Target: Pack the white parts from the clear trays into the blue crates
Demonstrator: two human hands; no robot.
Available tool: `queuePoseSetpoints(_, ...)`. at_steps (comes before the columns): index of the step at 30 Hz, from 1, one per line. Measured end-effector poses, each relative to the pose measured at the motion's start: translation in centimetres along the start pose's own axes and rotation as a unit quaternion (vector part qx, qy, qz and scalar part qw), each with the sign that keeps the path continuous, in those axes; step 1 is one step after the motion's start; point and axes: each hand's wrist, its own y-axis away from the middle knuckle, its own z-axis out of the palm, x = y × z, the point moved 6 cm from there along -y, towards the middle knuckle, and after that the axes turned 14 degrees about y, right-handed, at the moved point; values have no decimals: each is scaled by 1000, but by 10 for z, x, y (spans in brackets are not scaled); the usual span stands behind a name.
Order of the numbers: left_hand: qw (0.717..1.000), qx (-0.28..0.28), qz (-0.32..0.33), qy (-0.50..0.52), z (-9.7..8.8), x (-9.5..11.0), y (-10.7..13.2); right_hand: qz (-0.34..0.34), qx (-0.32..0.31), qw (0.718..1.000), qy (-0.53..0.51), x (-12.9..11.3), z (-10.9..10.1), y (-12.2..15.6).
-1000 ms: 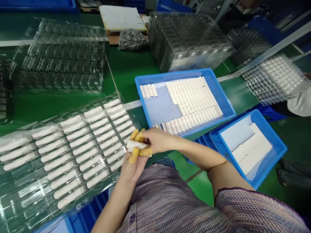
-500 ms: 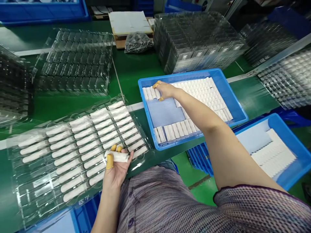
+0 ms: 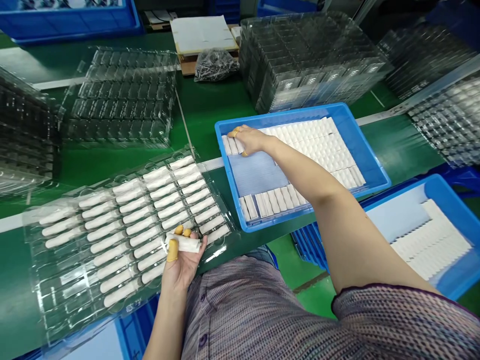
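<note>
My left hand [image 3: 184, 255], with yellow finger cots on some fingertips, is closed round a white oblong piece [image 3: 187, 243] over the near right part of a clear blister tray [image 3: 71, 290]. Rows of similar white oblong pieces [image 3: 120, 292] lie in the tray's slots, and its near left slots are bare. Inside a blue bin [image 3: 245, 226], my right hand [image 3: 250, 140] also wears yellow finger cots. Its thumb and fingers grip a white oblong piece [image 3: 239, 146] at the end of a short row in the far left corner. The fingers partly cover that piece.
Stacked clear blister trays [image 3: 300, 55] stand behind the bin, with another tray stack [image 3: 123, 100] at the back left. A bag of dark small parts [image 3: 215, 65] lies by a cardboard box [image 3: 202, 35]. A second blue bin [image 3: 455, 220] holds white pieces at lower right.
My right hand has shifted slightly left along the short row in the bin. My left hand keeps its hold on the white piece. The whole view has shifted a little.
</note>
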Motion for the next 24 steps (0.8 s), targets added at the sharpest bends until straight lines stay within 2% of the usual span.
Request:
queuePoseSetpoints(3,1000,-6,4,-13,4,-1,3,10,-21,1000,18,-3,-1,2)
queuePoseSetpoints(7,998,1,28,-55,15,-5,6,39,-34,998,-26,4,-1,7)
queuePoseSetpoints(9,992,0,65,-109,23,-5,7,67,-16,995,-74,8,-6,12)
queuePoseSetpoints(11,970,-20,141,-197,36,0,9,90,36,980,-175,5,-16,23)
queuePoseSetpoints(13,916,-57,246,-311,55,7,14,77,80,932,-346,-14,-27,42)
queuePoseSetpoints(14,874,-79,297,-375,66,9,17,52,81,891,-443,-32,-32,53)
queuePoseSetpoints(15,824,-107,344,-437,79,9,20,18,60,842,-536,-55,-34,65)
queuePoseSetpoints(17,715,-170,414,-536,104,5,26,-52,-21,744,-666,-113,-36,90)
queuePoseSetpoints(18,667,-207,438,-566,115,1,28,-66,-54,706,-703,-140,-36,102)
queuePoseSetpoints(19,631,-240,451,-584,124,-3,30,-70,-79,673,-732,-165,-35,112)
queuePoseSetpoints(21,590,-287,455,-602,134,-8,33,-64,-116,624,-770,-207,-30,126)
queuePoseSetpoints(23,583,-299,446,-609,135,-8,33,-45,-126,597,-791,-235,-23,129)
queuePoseSetpoints(24,589,-296,443,-608,133,-5,34,-35,-121,595,-794,-245,-20,128)
